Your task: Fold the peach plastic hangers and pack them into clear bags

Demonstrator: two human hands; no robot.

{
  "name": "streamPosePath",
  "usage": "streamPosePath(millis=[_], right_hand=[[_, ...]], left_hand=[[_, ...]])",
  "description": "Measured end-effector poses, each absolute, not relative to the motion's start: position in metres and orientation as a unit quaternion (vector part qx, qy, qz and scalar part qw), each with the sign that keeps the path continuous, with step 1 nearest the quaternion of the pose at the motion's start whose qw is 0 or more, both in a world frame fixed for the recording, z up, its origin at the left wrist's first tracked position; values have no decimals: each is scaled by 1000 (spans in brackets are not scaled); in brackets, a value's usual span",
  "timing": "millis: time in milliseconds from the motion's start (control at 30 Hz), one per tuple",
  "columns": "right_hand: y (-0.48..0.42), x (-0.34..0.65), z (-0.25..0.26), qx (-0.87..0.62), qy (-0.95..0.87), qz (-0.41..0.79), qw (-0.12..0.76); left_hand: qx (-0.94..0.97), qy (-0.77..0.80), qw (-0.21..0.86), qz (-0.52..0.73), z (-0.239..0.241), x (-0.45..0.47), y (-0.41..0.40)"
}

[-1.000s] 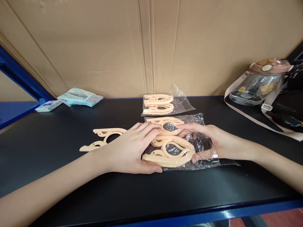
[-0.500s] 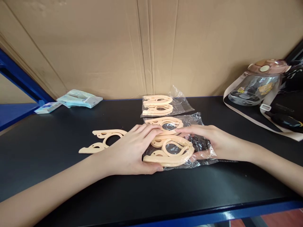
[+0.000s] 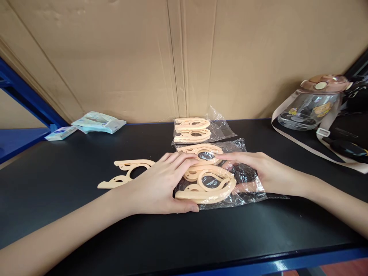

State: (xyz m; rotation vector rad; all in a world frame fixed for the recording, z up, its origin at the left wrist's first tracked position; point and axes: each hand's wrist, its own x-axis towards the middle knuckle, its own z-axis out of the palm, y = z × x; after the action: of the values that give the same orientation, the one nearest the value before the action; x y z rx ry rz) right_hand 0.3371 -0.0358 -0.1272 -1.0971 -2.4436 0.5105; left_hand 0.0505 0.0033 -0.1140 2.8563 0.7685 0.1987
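Beige plastic pieces, which look like folding hangers (image 3: pixel 211 193), lie in a clear plastic bag (image 3: pixel 253 195) on the black tabletop. My left hand (image 3: pixel 161 184) grips the left end of the bag, fingers over the top and thumb along the near edge. My right hand (image 3: pixel 255 172) holds the right end, with its index finger on a hanger; some of its fingers are partly behind the crinkled film. Left of my left hand lies a loose beige hanger (image 3: pixel 133 163), partly covered by my wrist. Another bagged pair of hangers (image 3: pixel 192 135) lies just behind.
Tissue packs (image 3: pixel 99 122) lie at the back left. A clear water bottle (image 3: pixel 312 107) with a strap (image 3: pixel 304 145) stands at the back right, beside dark items (image 3: pixel 349 147). Cardboard (image 3: pixel 129 61) rises behind the black table (image 3: pixel 172 241), whose blue edge (image 3: pixel 276 264) runs along the front.
The view has shifted slightly, so everything sits a little lower. Both hands stay on the bag in nearly the same pose.
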Motion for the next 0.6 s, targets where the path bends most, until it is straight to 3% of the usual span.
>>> streamPosePath(millis=[167, 400, 600], right_hand=[[-38, 334, -125, -381, -893, 124, 203], [-34, 343, -119, -411, -873, 179, 192], [-24, 366, -107, -487, -846, 109, 187]], left_hand=[[958, 265, 84, 72, -115, 52, 1], [951, 298, 46, 65, -94, 46, 6], [897, 429, 66, -84, -79, -28, 46]])
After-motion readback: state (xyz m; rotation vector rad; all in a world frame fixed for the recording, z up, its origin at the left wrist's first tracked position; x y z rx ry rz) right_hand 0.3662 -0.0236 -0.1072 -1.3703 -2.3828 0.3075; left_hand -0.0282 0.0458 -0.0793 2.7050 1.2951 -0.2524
